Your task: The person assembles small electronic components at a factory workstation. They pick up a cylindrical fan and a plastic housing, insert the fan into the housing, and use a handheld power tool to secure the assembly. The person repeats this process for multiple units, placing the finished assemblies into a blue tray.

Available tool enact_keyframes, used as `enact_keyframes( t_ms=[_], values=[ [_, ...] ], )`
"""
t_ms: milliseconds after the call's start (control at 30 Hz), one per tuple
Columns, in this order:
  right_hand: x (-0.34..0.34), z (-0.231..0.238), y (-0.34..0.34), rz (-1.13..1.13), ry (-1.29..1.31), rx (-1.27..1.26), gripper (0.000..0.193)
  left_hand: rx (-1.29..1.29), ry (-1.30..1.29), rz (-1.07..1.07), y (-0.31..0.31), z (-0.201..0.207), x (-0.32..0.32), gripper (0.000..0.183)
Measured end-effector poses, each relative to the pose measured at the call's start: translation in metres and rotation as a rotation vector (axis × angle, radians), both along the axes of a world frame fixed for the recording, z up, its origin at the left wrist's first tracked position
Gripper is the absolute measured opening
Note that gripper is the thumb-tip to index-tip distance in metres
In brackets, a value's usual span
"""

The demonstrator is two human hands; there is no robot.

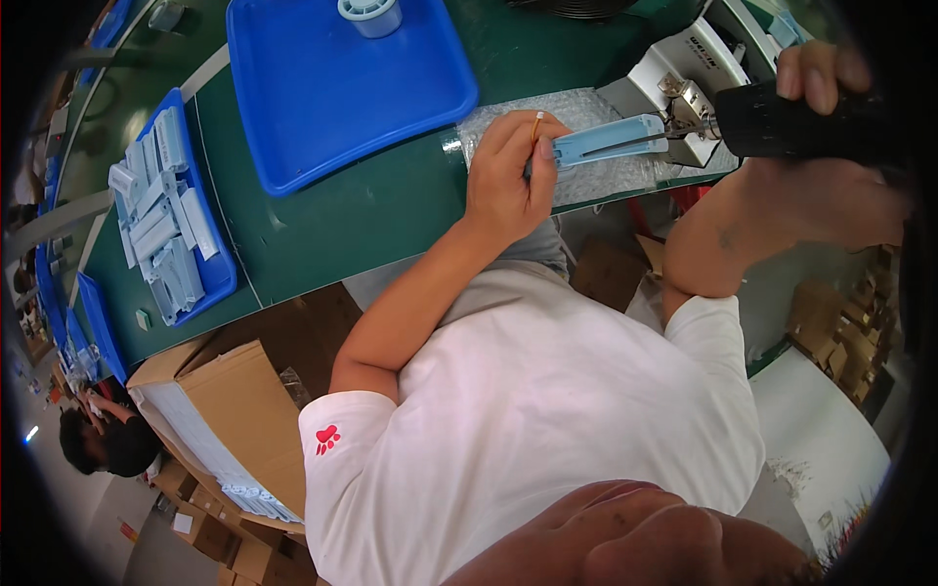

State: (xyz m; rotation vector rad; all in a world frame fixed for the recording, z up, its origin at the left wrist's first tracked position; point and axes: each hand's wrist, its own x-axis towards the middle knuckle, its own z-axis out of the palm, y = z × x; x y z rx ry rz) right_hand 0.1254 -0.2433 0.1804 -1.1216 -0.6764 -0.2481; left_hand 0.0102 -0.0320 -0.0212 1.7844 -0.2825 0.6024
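One shell being worked, head view: long, pale blue, held over bubble wrap near the front edge of the desk. Left hand: grip closed on the shell's near end, fingers bent round it. Right hand: grip closed over a black tool, most of that hand hidden behind it. Thin dark rod lies along the shell, tip toward the left hand; contact cannot be told. White machine just beyond. Progress, as judged: this piece mid-work, not set down. Far left, blue tray carries a loose heap of similar pieces; finished or waiting, cannot tell. Big tray, nearer the hands, holds a pale tub, no shells seen in it. More pale-blue pieces show at the carton below; their state also unclear.
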Motion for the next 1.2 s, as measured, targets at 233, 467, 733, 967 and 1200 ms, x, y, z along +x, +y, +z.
enact_keyframes(
  t_ms=[233,467,733,967,1200],
  values=[
    [-0.004,-0.014,0.003,-0.139,0.074,0.018,0.087,-0.005,-0.01,0.008,0.0,0.004,0.002,0.022],
    [-0.004,-0.024,0.011,-0.107,0.07,0.04,0.093,0.011,-0.028,0.016,0.001,0.0,0.003,0.022],
    [-0.024,-0.041,0.042,0.126,-0.061,0.241,0.083,0.021,0.041,-0.018,-0.001,0.004,0.001,0.024],
    [-0.026,-0.041,0.055,-0.044,-0.033,0.192,0.091,-0.014,0.036,-0.006,-0.001,0.005,-0.001,0.022],
    [0.015,-0.003,-0.037,0.256,-0.052,0.431,0.081,0.055,0.097,0.089,0.048,0.03,-0.024,0.022]
  ],
)
